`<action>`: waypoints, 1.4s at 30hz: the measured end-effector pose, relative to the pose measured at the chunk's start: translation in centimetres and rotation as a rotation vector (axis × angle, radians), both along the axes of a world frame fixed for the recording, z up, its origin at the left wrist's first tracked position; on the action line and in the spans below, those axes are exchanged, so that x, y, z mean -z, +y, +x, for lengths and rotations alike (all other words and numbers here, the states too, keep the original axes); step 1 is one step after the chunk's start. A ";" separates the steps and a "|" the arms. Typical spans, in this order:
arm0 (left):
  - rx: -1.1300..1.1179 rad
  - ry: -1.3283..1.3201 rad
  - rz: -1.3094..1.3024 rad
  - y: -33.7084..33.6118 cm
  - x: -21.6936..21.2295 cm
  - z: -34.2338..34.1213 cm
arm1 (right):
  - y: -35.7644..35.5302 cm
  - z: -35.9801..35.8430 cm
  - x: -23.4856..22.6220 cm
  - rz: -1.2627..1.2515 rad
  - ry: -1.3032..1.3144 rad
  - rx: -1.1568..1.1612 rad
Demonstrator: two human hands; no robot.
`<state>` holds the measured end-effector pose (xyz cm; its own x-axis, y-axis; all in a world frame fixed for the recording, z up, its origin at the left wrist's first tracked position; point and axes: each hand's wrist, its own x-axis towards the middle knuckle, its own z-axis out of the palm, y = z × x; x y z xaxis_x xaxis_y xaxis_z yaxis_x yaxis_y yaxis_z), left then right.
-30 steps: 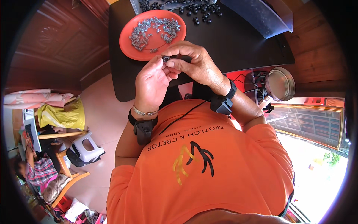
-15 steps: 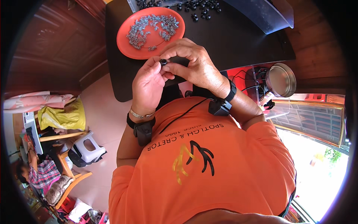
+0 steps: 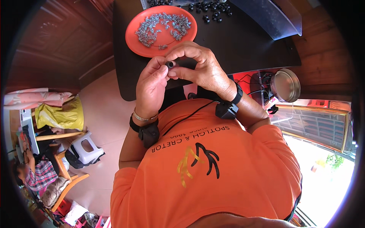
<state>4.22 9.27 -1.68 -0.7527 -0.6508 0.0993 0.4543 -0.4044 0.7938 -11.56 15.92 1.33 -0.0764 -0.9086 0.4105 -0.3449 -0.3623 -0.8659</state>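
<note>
A small black plastic part (image 3: 169, 64) with a round opening sits at the meeting fingertips of both hands, just in front of an orange plate. My left hand (image 3: 151, 83) is closed around it, thumb on the near side. From the right, my right hand (image 3: 203, 65) comes in with forefinger and thumb curved to the same part and pressing at it. Whether a tiny piece lies between those fingertips is hidden. The orange plate (image 3: 133, 42) holds many small silver metal pieces that look like coil springs. More black rounded parts (image 3: 213, 8) lie scattered behind it.
The dark table (image 3: 243, 53) carries a clear plastic bin (image 3: 272, 22) at the back right. A round metal tin (image 3: 286, 85) and cables stand right of my forearm. To the left are a grey-white stool (image 3: 84, 150), a wooden chair and a seated person (image 3: 42, 174).
The view has shifted slightly, so the plate appears further right. Both hands stay together, and the black part has turned so its opening shows more plainly.
</note>
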 end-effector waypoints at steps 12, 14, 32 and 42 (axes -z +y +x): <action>0.031 0.081 0.067 -0.1 -0.2 0.2 | -0.1 0.5 -0.4 -0.013 -0.064 -0.049; 0.051 0.077 0.052 -0.2 -0.2 0.3 | -0.2 0.3 -0.4 -0.100 0.094 -0.038; 0.113 0.051 0.059 -0.2 0.1 -0.2 | 0.3 0.0 -0.2 -0.192 0.182 0.028; 0.126 0.077 0.269 0.0 0.1 -0.6 | 0.4 0.4 0.6 -0.262 0.339 0.179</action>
<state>3.66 9.27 -1.76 -0.8263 -0.5632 -0.0037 0.4419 -0.6524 0.6157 -11.12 16.29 0.77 -0.0442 -0.7555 0.6537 -0.6694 -0.4633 -0.5807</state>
